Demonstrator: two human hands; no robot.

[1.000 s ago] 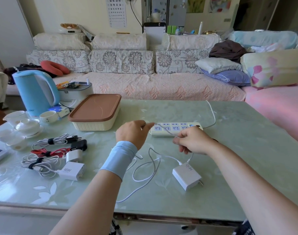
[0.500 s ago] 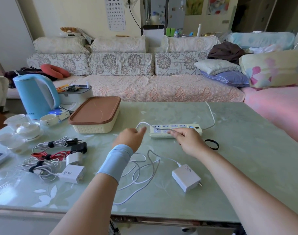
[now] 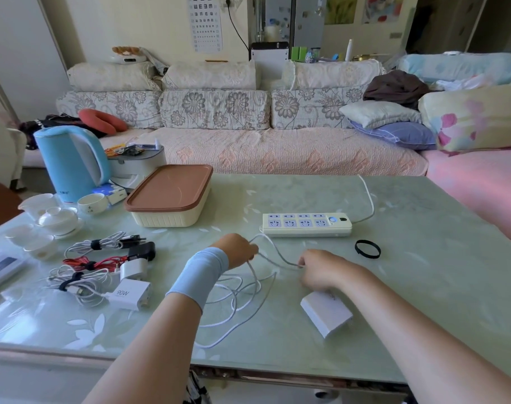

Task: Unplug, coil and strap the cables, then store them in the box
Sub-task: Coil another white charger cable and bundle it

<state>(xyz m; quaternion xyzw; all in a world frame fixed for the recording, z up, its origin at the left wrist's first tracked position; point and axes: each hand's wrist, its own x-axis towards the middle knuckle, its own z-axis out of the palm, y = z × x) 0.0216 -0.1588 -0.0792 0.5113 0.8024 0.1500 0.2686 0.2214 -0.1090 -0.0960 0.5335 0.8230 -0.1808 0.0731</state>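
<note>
A thin white cable (image 3: 249, 290) lies in loose loops on the table between my hands, joined to a white charger block (image 3: 325, 313). My left hand (image 3: 238, 250), with a light blue wristband, grips one stretch of the cable. My right hand (image 3: 321, 269) pinches the cable a little further along, just above the charger. Beyond them lies a cream power strip (image 3: 306, 225) with empty sockets. A black strap ring (image 3: 367, 249) rests to its right. The cream box with a brown lid (image 3: 169, 196) stands closed at the left.
Three strapped cable bundles with chargers (image 3: 102, 269) lie at the left. A blue kettle (image 3: 72, 163), teacups (image 3: 57, 218) and a grey tray stand behind them. The power strip's own cord (image 3: 367, 199) runs off the far table edge. A sofa lies beyond.
Both hands have drawn back from the power strip toward me, pulling the white cable into the air between them. The strip now lies uncovered.
</note>
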